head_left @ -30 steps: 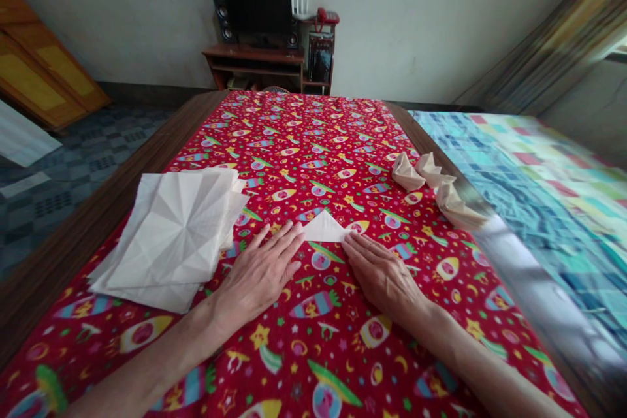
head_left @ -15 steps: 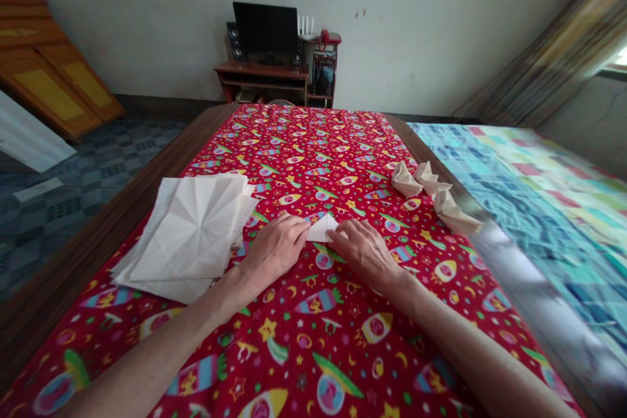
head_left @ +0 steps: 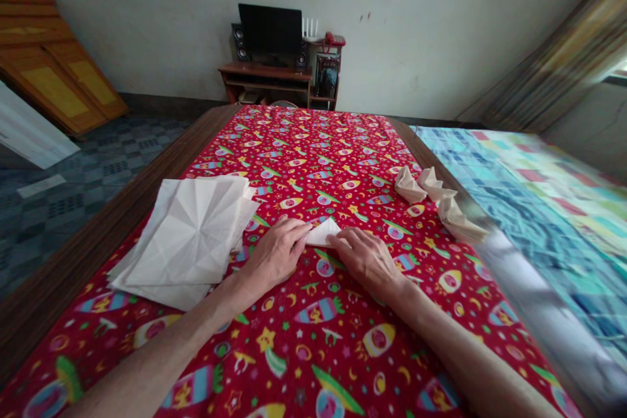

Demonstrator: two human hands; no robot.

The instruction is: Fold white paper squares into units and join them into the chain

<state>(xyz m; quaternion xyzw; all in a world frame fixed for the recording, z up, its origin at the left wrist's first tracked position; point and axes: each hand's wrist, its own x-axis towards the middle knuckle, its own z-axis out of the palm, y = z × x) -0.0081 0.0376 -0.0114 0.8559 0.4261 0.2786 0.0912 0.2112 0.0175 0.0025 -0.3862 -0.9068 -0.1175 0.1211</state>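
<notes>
A small folded piece of white paper (head_left: 323, 233), its peak pointing away from me, lies on the red patterned cloth (head_left: 313, 353). My left hand (head_left: 281, 247) closes on its left end, fingers pressed together. Over its right end, my right hand (head_left: 366, 258) holds it with bent fingers; both ends of the paper are hidden under the fingers. Left of my left hand sits a stack of creased white paper sheets (head_left: 191, 235), the top one marked with folds radiating from its middle. Several folded paper pieces (head_left: 410, 185) stand near the table's right edge.
The cloth covers a dark wooden table (head_left: 161, 173). A bed with a blue checked cover (head_left: 494, 209) adjoins the right side. Beyond the far end stands a small desk (head_left: 267, 72) with a monitor (head_left: 271, 29) and a red telephone (head_left: 335, 40). A wooden cabinet (head_left: 63, 72) is at left.
The view has shifted slightly. Both hands stay on the folded paper, with only a small shift of the right fingers along it.
</notes>
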